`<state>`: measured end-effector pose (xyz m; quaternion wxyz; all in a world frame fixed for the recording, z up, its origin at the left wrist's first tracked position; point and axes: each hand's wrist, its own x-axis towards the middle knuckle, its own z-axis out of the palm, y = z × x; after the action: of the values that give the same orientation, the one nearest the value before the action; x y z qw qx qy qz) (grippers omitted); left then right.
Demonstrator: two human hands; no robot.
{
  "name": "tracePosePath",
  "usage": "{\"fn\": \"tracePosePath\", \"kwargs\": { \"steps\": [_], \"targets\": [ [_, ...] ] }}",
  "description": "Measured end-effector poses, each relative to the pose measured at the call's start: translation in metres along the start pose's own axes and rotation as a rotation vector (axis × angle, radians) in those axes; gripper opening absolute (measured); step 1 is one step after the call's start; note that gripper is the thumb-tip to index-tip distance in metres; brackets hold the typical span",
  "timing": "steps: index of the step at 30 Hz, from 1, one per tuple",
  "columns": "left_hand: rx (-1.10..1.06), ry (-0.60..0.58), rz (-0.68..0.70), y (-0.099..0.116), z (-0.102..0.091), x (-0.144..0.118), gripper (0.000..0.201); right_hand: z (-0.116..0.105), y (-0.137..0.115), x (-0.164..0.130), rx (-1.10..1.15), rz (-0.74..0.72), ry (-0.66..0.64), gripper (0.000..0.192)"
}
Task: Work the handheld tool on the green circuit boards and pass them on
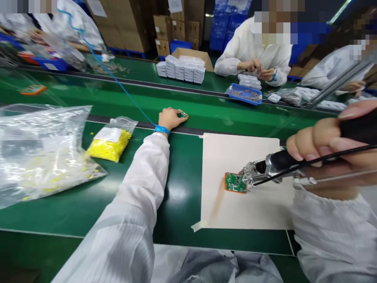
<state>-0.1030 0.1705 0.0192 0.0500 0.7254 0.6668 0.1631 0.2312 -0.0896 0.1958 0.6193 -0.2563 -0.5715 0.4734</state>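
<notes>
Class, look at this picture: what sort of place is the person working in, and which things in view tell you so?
Most likely an electronics assembly line in a factory. The right hand holds a powered tool over a small circuit board, a green conveyor belt runs past, and co-workers in white coats sit opposite beside stacked cardboard boxes.

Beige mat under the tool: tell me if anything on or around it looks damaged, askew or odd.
The beige mat carries a brownish smear just below-left of the circuit board, like a scorch or stain. Its taped lower-left corner is lifting and creased. The board lies slightly tilted under the tool held in the right hand. Nothing else stands out.
</notes>
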Motion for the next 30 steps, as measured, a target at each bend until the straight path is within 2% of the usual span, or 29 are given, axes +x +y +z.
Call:
{"fn": "tracePosePath", "kwargs": {
  "steps": [3, 6, 9, 15, 22, 28, 30],
  "targets": [
    [-0.052, 0.068, 0.070, -0.006, 0.005, 0.002, 0.063, 0.011, 0.008, 0.002, -0.006, -0.024, -0.022, 0.026],
    [-0.091, 0.102, 0.106, -0.008, 0.006, 0.003, 0.063, 0.014, 0.014, 0.004, -0.044, -0.020, -0.066, 0.025],
    [-0.104, 0.103, 0.111, -0.007, 0.007, 0.003, 0.063, 0.014, 0.016, 0.008, -0.073, -0.028, -0.159, 0.023],
    [-0.125, 0.120, 0.092, -0.004, 0.007, 0.003, 0.062, 0.012, 0.013, 0.011, -0.095, -0.009, -0.260, 0.024],
    [-0.156, 0.122, 0.049, -0.003, 0.003, 0.001, 0.066, 0.007, 0.015, 0.010, -0.090, 0.009, -0.223, 0.023],
    [-0.228, 0.152, 0.030, -0.005, 0.005, 0.003, 0.061, -0.001, 0.018, 0.017, -0.088, -0.040, -0.418, 0.030],
    [-0.246, 0.163, 0.025, -0.005, 0.006, 0.003, 0.060, -0.004, 0.018, 0.018, -0.091, -0.034, -0.443, 0.031]
  ]
}}
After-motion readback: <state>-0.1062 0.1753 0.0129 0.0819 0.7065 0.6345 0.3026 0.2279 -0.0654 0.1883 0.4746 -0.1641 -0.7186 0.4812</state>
